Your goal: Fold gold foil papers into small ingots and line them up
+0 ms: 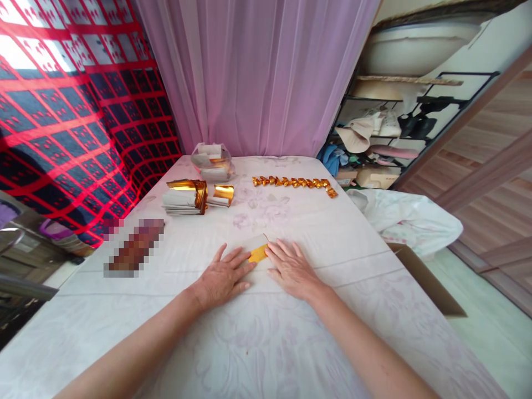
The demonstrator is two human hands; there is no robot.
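Note:
A small sheet of gold foil paper [258, 254] lies on the table, partly folded so that a gold strip shows below its pale backing. My left hand [222, 277] rests flat with fingers spread, its fingertips touching the sheet's left end. From the other side, my right hand [293, 269] lies palm down, fingers stretched out over the right end of the sheet. A stack of gold foil paper [185, 199] stands farther back on the left, beside a curled foil piece [223, 194]. A row of folded gold foil pieces [293, 183] runs along the back right.
The table [266, 343] has a pale flowered cover. A clear plastic bag [211, 162] with paper sits at its back edge, before a purple curtain [266, 77]. At the left lies a pixelated item [135, 248]. Beyond the right edge are a white bag [411, 221] and a cardboard box [428, 280].

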